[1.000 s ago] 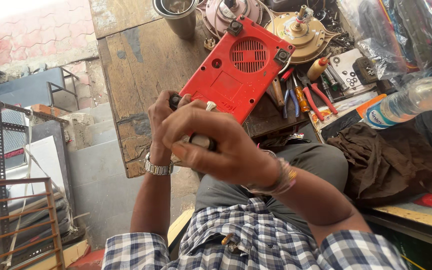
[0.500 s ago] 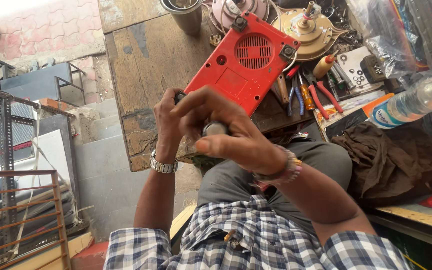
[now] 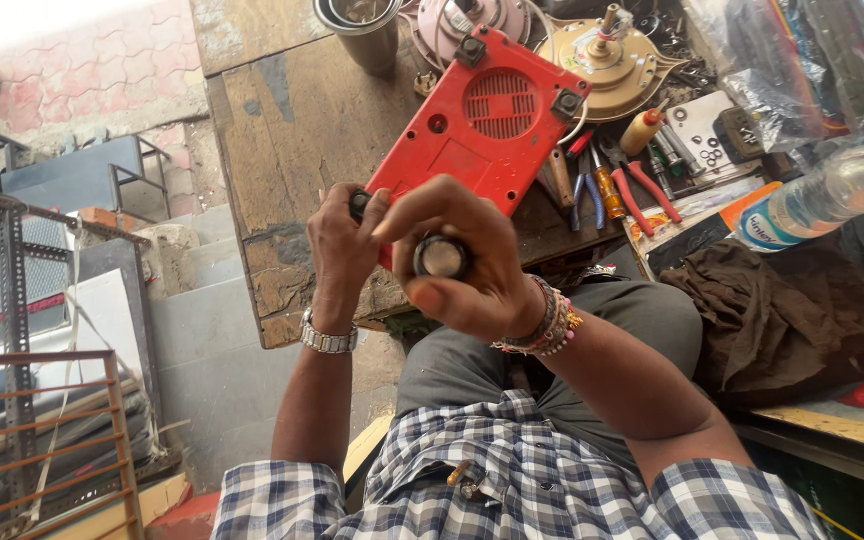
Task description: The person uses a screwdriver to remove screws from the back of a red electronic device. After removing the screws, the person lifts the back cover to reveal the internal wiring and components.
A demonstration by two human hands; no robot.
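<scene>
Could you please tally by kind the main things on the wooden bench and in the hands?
Red appliance base panel: 1
Round motor housings: 2
Steel cup: 1
Pliers with coloured handles: 2
Clear plastic bottle: 1
Brown cloth: 1
Round-ended tool gripped by right hand: 1
Total: 9

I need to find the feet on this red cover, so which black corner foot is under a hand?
The near-left foot, pinched by the left hand; both far-corner feet stand bare.
</scene>
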